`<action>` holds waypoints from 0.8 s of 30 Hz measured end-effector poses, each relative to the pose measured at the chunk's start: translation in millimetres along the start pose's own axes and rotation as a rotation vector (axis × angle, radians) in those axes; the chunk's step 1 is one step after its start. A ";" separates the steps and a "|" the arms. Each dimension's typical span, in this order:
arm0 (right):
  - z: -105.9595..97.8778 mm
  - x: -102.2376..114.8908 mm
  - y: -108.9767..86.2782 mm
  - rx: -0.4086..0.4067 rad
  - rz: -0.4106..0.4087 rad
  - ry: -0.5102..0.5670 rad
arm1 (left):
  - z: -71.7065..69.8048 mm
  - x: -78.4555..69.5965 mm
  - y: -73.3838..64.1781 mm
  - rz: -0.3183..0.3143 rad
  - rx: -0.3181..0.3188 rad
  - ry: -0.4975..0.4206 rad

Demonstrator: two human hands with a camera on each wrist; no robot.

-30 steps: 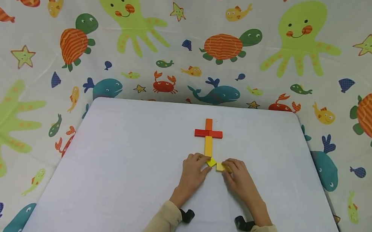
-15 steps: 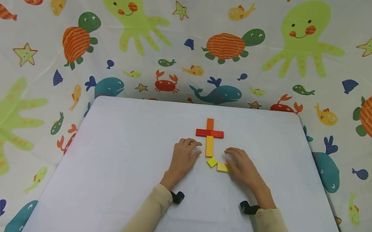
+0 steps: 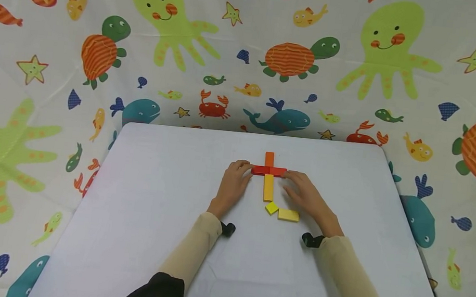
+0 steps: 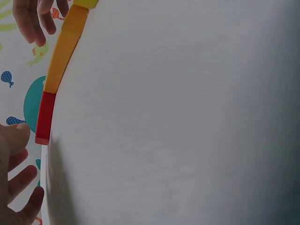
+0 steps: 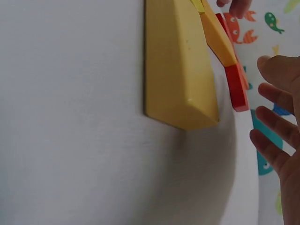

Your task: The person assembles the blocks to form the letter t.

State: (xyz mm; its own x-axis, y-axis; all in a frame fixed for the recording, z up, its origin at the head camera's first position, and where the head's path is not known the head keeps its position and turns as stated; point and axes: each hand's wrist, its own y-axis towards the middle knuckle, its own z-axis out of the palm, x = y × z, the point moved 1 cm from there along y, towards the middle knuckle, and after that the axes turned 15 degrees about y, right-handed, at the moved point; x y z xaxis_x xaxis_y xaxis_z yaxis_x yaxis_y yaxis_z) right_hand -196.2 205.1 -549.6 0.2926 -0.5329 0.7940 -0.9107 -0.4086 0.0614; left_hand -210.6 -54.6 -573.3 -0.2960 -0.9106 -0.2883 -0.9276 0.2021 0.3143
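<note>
Red blocks (image 3: 260, 170) form a crossbar, with an orange block (image 3: 269, 159) standing out behind their middle. Toward the person, an amber-yellow block (image 3: 268, 188) lies lengthwise, then a small yellow block (image 3: 272, 208) turned like a diamond, then a pale yellow block (image 3: 288, 215) lying sideways. My left hand (image 3: 233, 182) is at the crossbar's left end, fingertips right by it. At the right end is my right hand (image 3: 305, 194), its fingertips close to the red. Both wrist views show spread, loosely bent fingers; in the right one the pale block looms large.
The blocks lie on a white tabletop (image 3: 150, 197) with rounded far corners. A cloth (image 3: 231, 46) printed with sea animals hangs behind it and down both sides. Dark wrist cameras (image 3: 227, 229) stick out inward from both sleeves.
The hands have left the small yellow and pale yellow blocks. Both have moved away from the person, up to the two ends of the red crossbar. The block figure looks the same.
</note>
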 end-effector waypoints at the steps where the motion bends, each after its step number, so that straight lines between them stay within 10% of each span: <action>1: -0.4 -0.5 3.4 0.003 0.000 -0.006 | 1.2 0.8 2.6 0.002 0.008 -0.007; 24: 1.1 -12.6 24.1 0.088 0.125 -0.072 | 8.9 -2.0 16.4 -0.012 0.143 -0.063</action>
State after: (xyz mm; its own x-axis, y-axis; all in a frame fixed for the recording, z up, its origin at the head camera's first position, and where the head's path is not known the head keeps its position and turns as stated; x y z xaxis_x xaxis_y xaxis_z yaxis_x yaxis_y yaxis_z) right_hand -221.5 201.1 -558.8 0.2014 -0.6344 0.7463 -0.9133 -0.3970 -0.0910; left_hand -227.2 -46.3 -575.6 -0.2942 -0.8898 -0.3488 -0.9528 0.2446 0.1798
